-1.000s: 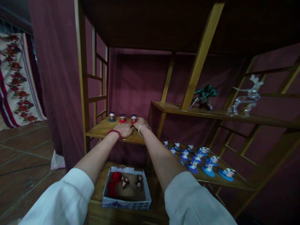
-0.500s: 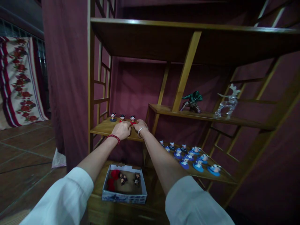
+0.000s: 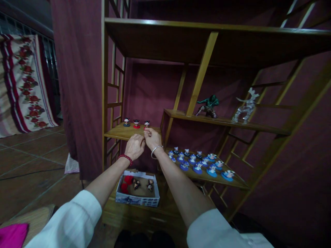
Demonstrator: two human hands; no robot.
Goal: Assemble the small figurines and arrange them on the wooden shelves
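Note:
My left hand [image 3: 134,147], with a red bead bracelet, is in front of the small left shelf [image 3: 117,132], its fingers curled in. Close beside it is my right hand [image 3: 153,139], wearing a silver bangle, its fingers pressed together just in front of a small figurine [image 3: 147,123] with black hair. Whether either hand holds anything is hidden. A red-based figurine [image 3: 136,124] and a dark-based figurine [image 3: 126,122] stand upright to the left in the same row. Below my hands sits an open cardboard box [image 3: 137,200] with red pieces [image 3: 124,187] and dark-haired figurine parts [image 3: 136,184] inside.
On a lower right shelf [image 3: 239,182] stand several blue and white figurines [image 3: 198,167]. A green hooded statue [image 3: 210,106] and a clear deer ornament [image 3: 245,107] occupy the higher ledge. Wooden posts [image 3: 203,74] divide the unit. A pink cloth [image 3: 12,235] lies at lower left.
Both hands have drawn back from the row of figurines toward me, so the figurines' bases show more. The whole view has shifted a little as the head moved.

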